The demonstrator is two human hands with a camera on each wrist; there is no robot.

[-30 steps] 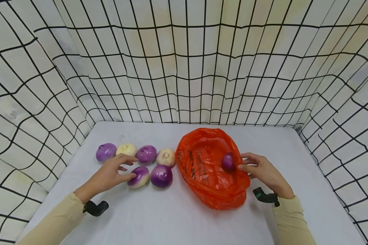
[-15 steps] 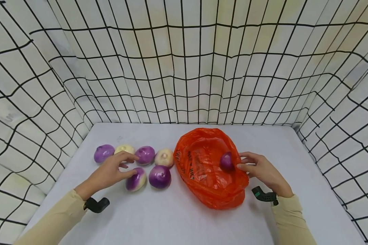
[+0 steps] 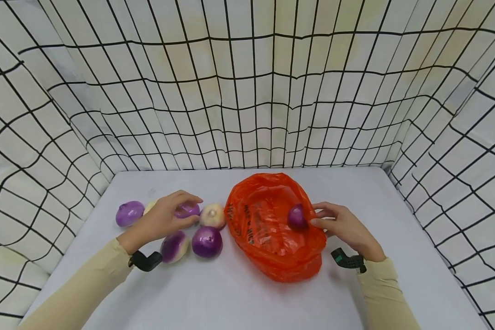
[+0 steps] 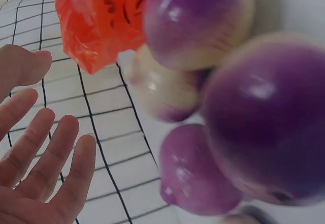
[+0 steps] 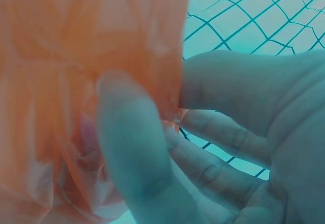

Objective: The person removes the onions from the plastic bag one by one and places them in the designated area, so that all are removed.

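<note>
My left hand [image 3: 167,217] hovers over the onions in the head view, fingers loosely bent and nothing between them; the left wrist view shows its fingers spread. It partly covers a purple onion [image 3: 187,210] at the back and a pale one [image 3: 149,207]. Nearby lie a purple-and-white onion [image 3: 175,246], a dark purple onion [image 3: 207,242], a white onion [image 3: 212,216] and a purple onion [image 3: 129,213] at the far left. My right hand [image 3: 348,227] pinches the right rim of a red plastic bag [image 3: 264,263]. Inside this bag rests one red onion [image 3: 297,217].
A white table surface [image 3: 247,305] carries everything. Black netting [image 3: 251,91] over pale walls rises behind the table and on both sides. Wrist cameras, such as the one on the left wrist [image 3: 145,261], stick out below the hands.
My left hand has moved right and away from the front purple-and-white onion, over the back purple one. The whole head view has shifted slightly. My right hand stays at the bag's rim.
</note>
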